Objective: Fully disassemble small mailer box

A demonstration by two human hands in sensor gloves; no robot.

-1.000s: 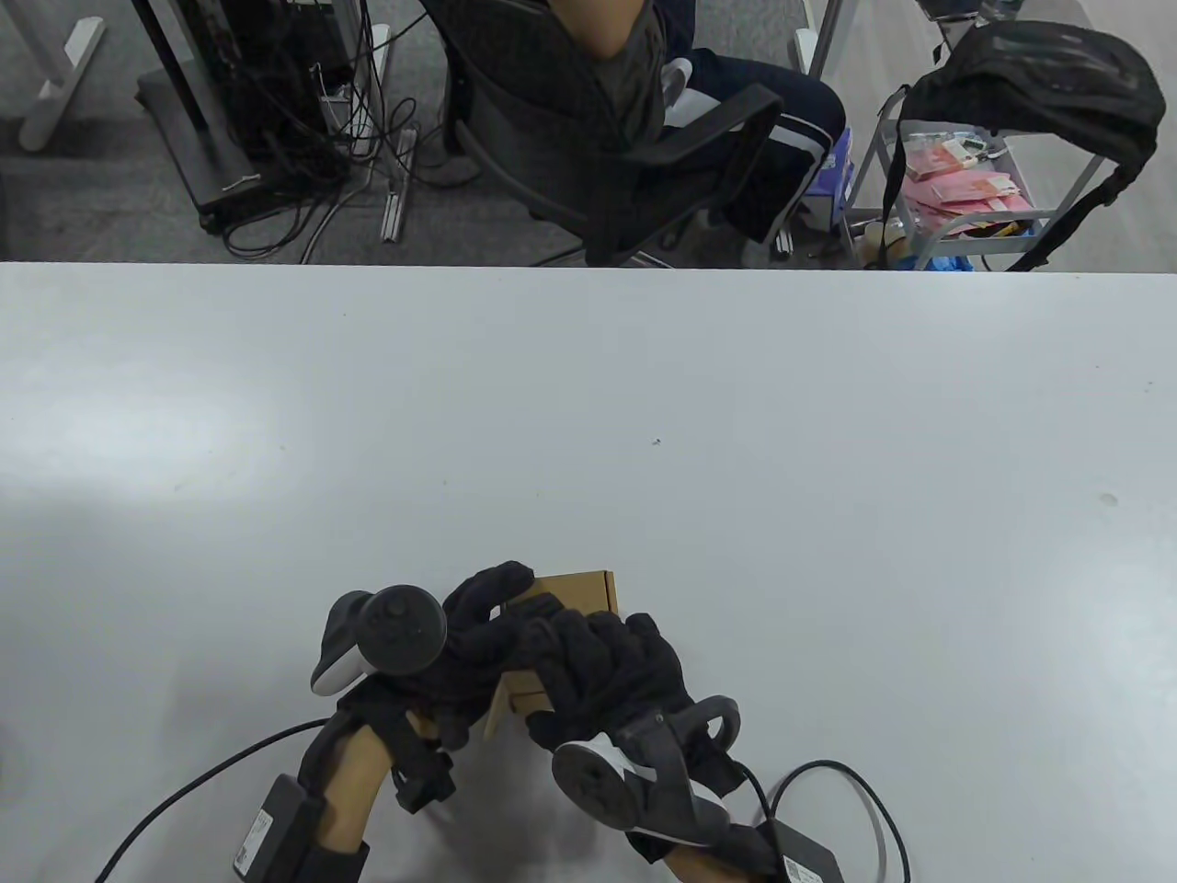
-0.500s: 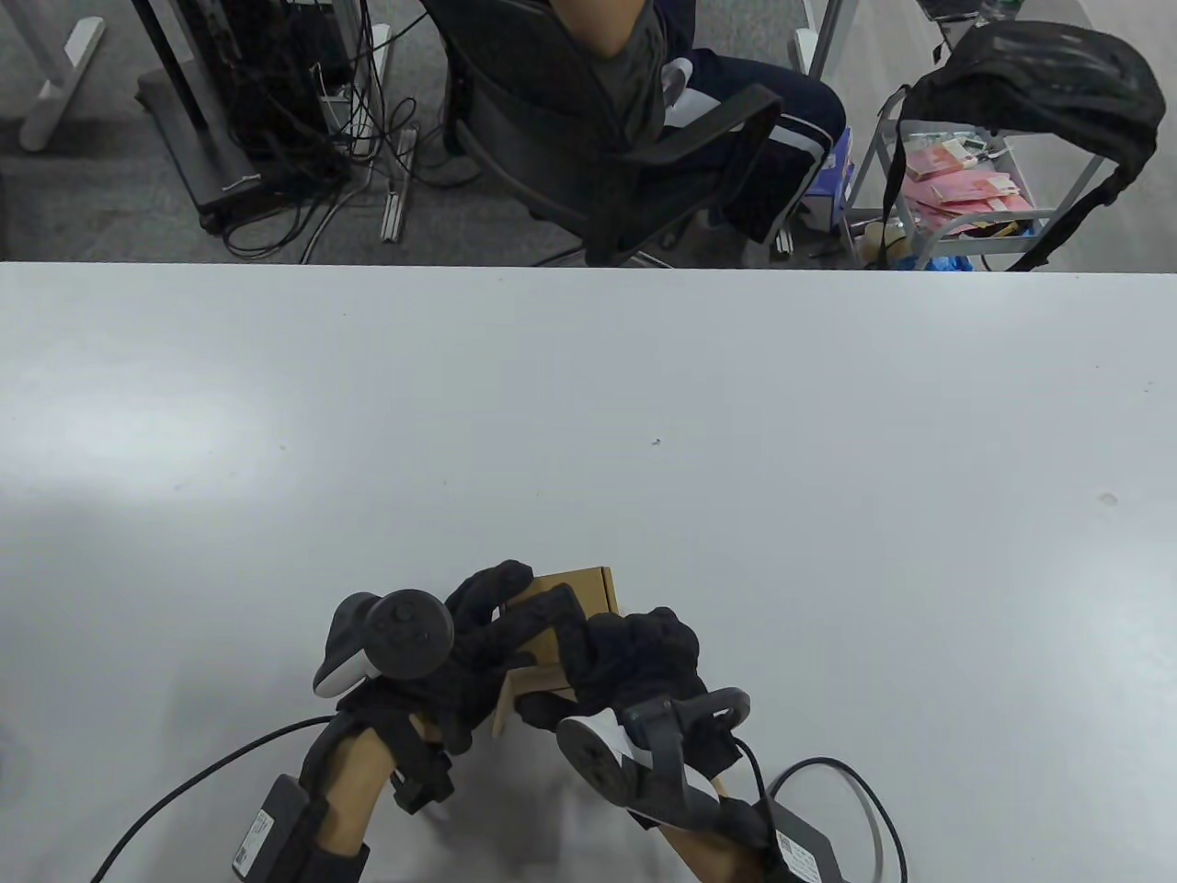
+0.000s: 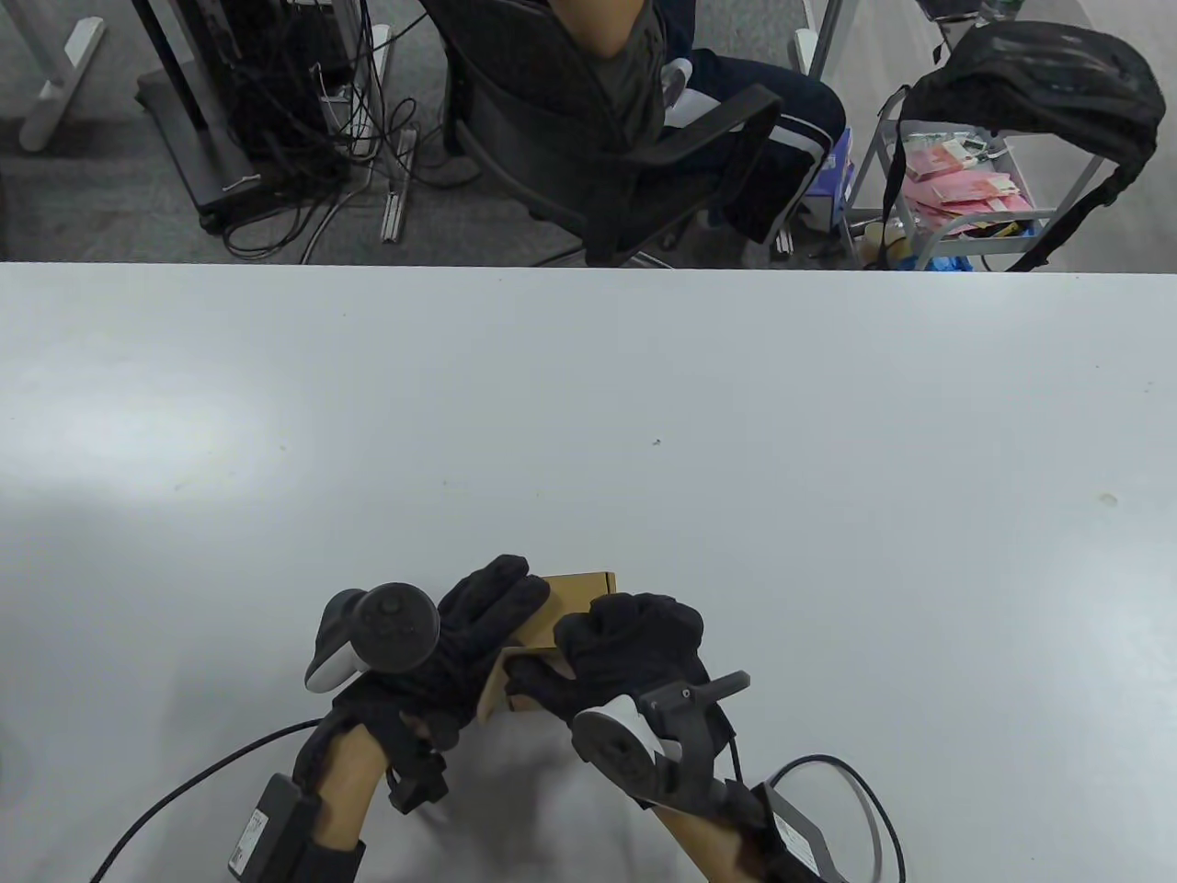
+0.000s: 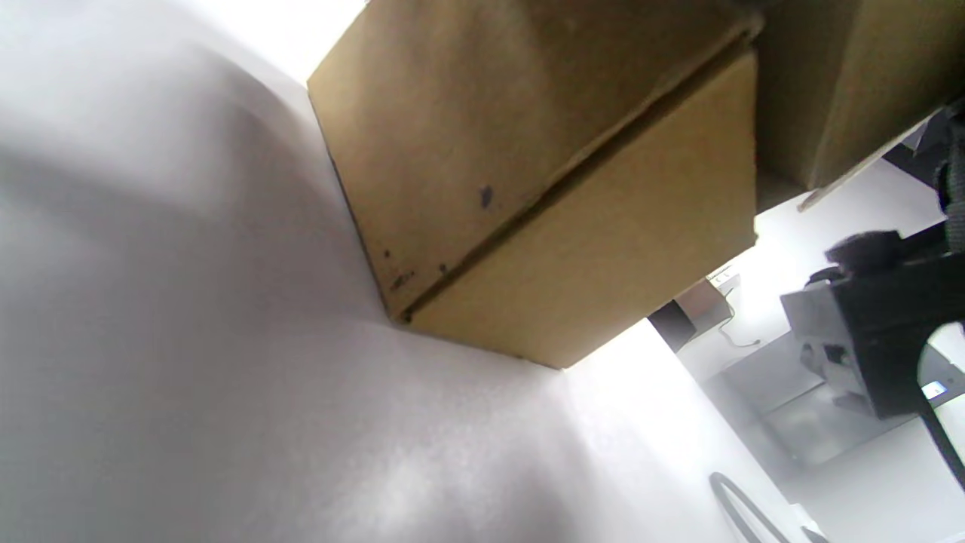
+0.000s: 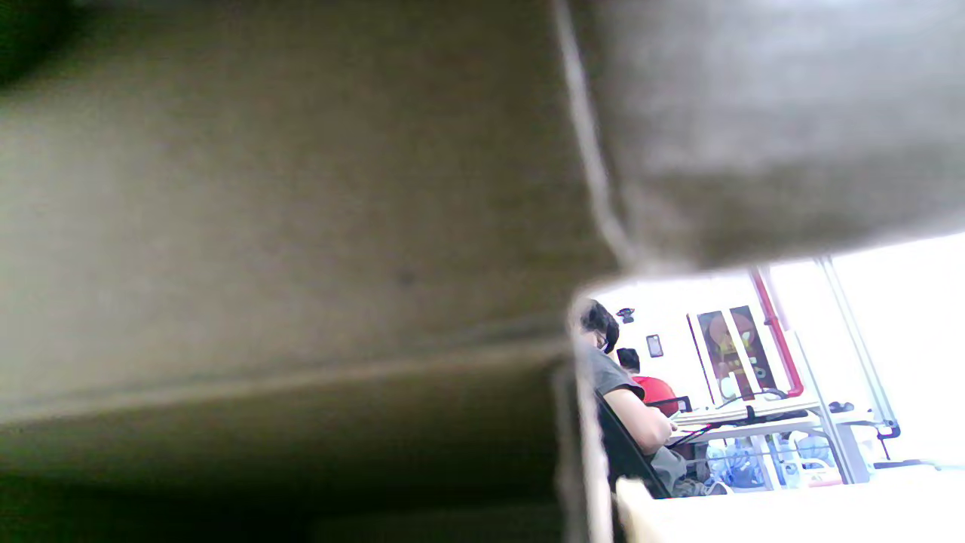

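Observation:
A small brown cardboard mailer box [image 3: 556, 614] is near the table's front edge, between both hands. My left hand [image 3: 478, 635] lies over its left side, fingers across its top. My right hand [image 3: 611, 648] grips its right and front side, fingers curled on the cardboard. In the left wrist view the box [image 4: 543, 188] stands with one lower corner on the white table, a seam running across its face. In the right wrist view brown cardboard [image 5: 301, 211] fills most of the frame at close range.
The white table [image 3: 644, 414] stretches far ahead and to both sides. Cables [image 3: 828, 782] trail from both wrists over the front edge. Beyond the far edge are a seated person in an office chair [image 3: 625, 147] and a cart with a black bag [image 3: 1030, 92].
My right hand has slid toward me and rightward, off the box top onto its front right side. My left hand's fingers have stretched further over the top. The box has barely moved.

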